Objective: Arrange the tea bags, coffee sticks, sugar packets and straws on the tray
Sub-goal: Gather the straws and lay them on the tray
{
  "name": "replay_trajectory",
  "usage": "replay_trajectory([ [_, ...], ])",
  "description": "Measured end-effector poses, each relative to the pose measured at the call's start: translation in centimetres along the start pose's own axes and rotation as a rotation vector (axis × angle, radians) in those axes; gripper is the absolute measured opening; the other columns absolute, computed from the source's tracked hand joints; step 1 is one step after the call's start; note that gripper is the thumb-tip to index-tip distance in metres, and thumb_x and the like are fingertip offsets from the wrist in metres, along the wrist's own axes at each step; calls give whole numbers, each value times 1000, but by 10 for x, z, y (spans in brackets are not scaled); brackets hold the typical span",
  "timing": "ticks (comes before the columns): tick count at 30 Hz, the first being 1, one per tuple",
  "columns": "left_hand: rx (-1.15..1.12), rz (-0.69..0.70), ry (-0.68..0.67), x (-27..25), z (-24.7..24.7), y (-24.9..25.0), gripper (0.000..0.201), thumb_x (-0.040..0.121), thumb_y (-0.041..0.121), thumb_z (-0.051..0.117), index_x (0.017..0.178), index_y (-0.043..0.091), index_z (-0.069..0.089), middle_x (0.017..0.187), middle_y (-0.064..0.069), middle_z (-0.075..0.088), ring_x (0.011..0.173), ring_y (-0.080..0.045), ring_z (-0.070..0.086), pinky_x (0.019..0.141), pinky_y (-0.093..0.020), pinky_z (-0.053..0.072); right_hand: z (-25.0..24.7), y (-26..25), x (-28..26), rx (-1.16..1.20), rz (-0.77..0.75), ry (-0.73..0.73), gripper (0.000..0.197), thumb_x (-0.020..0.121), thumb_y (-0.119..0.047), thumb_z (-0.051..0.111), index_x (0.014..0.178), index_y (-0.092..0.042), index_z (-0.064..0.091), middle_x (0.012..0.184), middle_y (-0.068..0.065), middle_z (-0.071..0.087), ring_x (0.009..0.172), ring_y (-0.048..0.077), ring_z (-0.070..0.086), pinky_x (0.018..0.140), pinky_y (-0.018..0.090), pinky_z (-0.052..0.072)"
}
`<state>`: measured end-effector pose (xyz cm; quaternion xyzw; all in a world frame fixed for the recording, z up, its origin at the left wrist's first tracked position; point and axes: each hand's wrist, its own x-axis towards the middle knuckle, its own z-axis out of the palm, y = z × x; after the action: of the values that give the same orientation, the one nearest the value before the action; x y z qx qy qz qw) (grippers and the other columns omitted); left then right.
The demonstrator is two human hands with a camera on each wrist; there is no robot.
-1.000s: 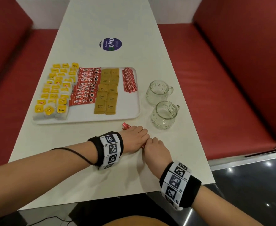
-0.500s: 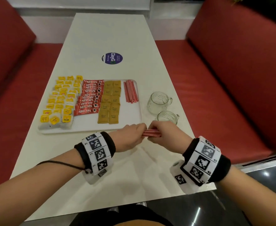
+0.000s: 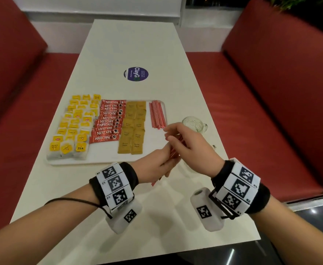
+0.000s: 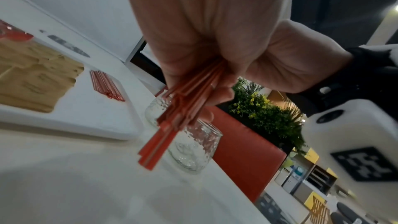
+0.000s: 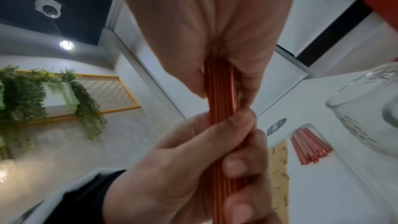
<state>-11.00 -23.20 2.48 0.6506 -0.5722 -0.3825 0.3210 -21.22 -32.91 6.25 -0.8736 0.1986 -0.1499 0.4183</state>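
A: Which step is this?

B: The straws, I think. The tray [image 3: 107, 162] near the left edge of the tabletop [image 3: 137, 44] already carries rows of tea bags [image 3: 74, 129], coffee sticks [image 3: 109, 121] and sugar packets [image 3: 134, 129], plus a small pile of straws [image 3: 157, 116] at its far right corner. A second bundle of straws [image 3: 173, 153] is in the air just off the tray's near right corner.

A: Who has it?

B: Both hands. The left hand [image 3: 156, 167] is curled round the lower part of the bundle, and the right hand [image 3: 191, 148] pinches the upper part between thumb and fingers, with the other fingers spread. In the left wrist view the loose ends [image 4: 159, 144] fan out unevenly below the grip.

A: So squaring them up?

B: That's my reading: evening the ends before setting them down.

A: And next?

B: Probably carrying the bundle over the tray's right side and laying it parallel to the pile there, in the bare strip beside the sugar packets. It calls for a flat, gentle release so the thin straws don't roll apart, and for staying clear of the two glass cups [image 3: 194, 124] by the tabletop's right edge.
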Motion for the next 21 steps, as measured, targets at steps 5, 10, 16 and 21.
replay_trajectory([
  [5,-262,-15,83,10,-7,0,23,97,28,35,118,19,36,75,0,43,61,-12,46,67,-41,50,-18,3,16,-42,-125,88,45,92,-32,54,132,-14,45,134,-5,46,121,-1,42,102,7,29],
  [10,-464,-40,166,20,-19,5,26,101,18,36,125,6,37,77,-7,44,58,-4,51,58,-21,48,-15,8,21,-56,-147,-148,112,61,-46,82,146,-17,16,144,-2,28,133,5,30,111,22,30],
  [16,-620,-105,166,25,-28,1,26,101,12,37,119,30,42,90,-18,54,76,-24,55,64,-27,49,3,16,30,-469,-291,-285,155,34,-65,83,139,-34,-27,153,1,-25,142,13,-20,119,33,6],
  [21,-792,-149,215,27,-28,-5,28,101,10,36,110,33,50,95,-18,49,80,-27,49,68,-34,41,15,21,38,-534,-282,-218,150,35,-57,85,142,-31,-18,156,12,-9,145,25,0,117,36,15],
])
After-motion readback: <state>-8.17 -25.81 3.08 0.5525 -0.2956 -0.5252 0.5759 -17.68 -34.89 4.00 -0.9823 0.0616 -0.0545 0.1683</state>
